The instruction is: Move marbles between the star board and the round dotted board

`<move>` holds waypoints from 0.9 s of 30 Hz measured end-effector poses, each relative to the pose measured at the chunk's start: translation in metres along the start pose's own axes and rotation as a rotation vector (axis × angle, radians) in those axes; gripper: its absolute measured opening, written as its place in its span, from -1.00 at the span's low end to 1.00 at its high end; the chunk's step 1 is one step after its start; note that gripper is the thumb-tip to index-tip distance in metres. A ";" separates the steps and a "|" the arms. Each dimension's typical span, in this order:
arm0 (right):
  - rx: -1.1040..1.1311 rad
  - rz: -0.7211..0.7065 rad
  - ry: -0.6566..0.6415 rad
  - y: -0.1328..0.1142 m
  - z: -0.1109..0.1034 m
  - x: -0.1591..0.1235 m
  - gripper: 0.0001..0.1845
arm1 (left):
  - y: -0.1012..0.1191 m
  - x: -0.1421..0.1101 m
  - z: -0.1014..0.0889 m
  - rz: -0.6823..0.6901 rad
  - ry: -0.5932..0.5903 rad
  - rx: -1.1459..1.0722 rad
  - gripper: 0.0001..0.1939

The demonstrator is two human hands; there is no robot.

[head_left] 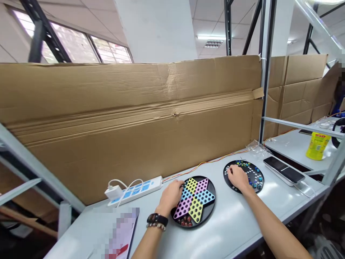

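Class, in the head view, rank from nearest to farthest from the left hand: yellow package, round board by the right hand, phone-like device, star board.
1. Star board, at the left hand.
2. Round board, rightward, at the right hand.
3. Phone-like device, right of that board.
4. Yellow package, farther right, next table.

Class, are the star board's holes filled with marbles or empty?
Empty where visible: the star board shows dark holes. The left hand covers part, so I cannot tell there. Red marbles lie beside the star board.
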State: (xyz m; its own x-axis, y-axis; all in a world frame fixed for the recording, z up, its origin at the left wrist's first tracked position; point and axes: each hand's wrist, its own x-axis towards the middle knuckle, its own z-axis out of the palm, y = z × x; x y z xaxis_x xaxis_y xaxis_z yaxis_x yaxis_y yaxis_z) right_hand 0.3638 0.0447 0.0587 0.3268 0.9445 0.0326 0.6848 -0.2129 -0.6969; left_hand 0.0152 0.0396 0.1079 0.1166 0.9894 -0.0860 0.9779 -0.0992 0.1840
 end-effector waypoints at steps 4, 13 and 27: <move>-0.218 -0.071 -0.044 0.001 0.007 -0.002 -0.62 | 0.008 0.018 -0.003 -0.009 -0.045 0.063 -0.53; -0.225 -0.056 -0.083 -0.003 0.007 -0.006 -0.59 | 0.021 0.050 -0.009 -0.118 -0.131 0.086 -0.48; -0.162 -0.060 -0.081 -0.005 0.012 -0.005 -0.65 | 0.016 0.047 -0.009 -0.162 -0.120 0.154 -0.48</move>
State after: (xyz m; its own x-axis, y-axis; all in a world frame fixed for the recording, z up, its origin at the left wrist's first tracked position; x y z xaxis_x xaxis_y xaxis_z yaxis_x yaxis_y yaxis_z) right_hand 0.3510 0.0438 0.0536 0.2332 0.9724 0.0090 0.7994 -0.1864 -0.5711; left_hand 0.0348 0.0851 0.1152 -0.0326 0.9751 -0.2194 0.9994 0.0351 0.0077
